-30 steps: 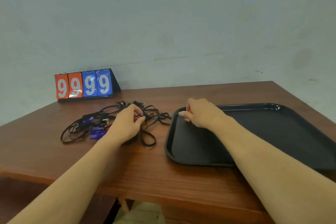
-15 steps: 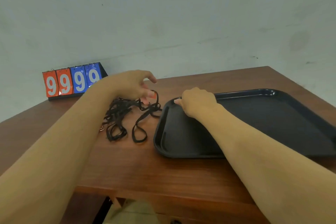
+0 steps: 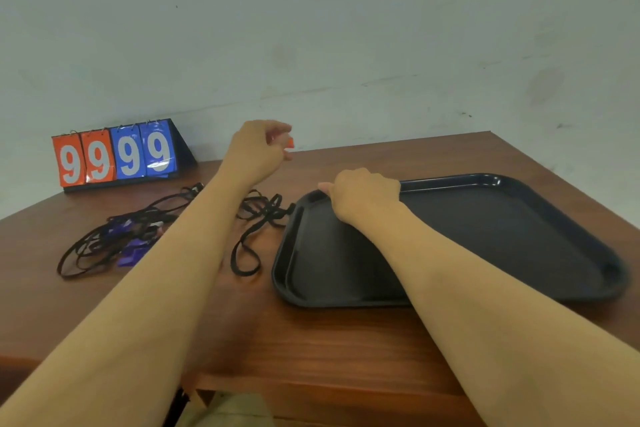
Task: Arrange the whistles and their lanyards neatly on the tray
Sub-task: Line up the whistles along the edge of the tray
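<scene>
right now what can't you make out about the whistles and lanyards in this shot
Head view only:
- Orange whistle: only a tip shows; the left hand curls round the rest.
- Its lanyard: cannot tell which strap joins it; the left forearm hides that stretch.
- Purple whistles: count unclear, tangled in the black lanyards.
- Right hand fingertips: hidden over the tray rim.

Both bare forearms reach forward from the lower corners of the view. The left hand (image 3: pixel 258 149) is raised, its fingers curled inward toward the thumb, seemingly pinching something small and orange, though the grip itself is hidden. The right hand (image 3: pixel 363 192) lies lower, knuckles up, with its fingers bent downward and thumb extended leftward.
</scene>
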`<state>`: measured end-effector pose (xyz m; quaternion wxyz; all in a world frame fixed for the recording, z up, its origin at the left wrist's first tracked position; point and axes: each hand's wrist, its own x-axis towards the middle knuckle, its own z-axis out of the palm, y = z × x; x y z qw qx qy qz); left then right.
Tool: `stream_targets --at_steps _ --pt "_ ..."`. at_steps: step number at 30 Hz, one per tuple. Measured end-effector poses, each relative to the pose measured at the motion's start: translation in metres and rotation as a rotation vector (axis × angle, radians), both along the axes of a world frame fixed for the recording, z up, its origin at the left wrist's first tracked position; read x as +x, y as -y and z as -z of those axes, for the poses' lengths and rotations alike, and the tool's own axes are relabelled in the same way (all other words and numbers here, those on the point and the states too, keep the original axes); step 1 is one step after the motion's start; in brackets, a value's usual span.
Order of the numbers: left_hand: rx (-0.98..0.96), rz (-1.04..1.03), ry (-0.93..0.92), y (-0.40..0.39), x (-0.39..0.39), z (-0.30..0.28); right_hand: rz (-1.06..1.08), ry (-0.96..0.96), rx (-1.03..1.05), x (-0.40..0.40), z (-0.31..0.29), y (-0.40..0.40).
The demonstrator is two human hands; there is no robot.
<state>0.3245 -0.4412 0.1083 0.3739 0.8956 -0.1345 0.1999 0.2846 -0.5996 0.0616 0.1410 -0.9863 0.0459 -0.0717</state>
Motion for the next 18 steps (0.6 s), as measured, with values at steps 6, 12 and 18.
stream_targets --at_steps 6,12,18 --pt "-0.025 0.131 -0.086 0.018 0.009 0.036 0.045 -0.068 0.002 0.007 0.005 0.007" --pt "-0.149 0.238 -0.179 0.008 0.012 0.046 0.04 -0.087 0.18 0.021 0.007 0.012" --pt "-0.061 0.324 -0.195 0.009 0.013 0.041 -0.007 -0.062 0.252 0.019 -0.002 0.01"
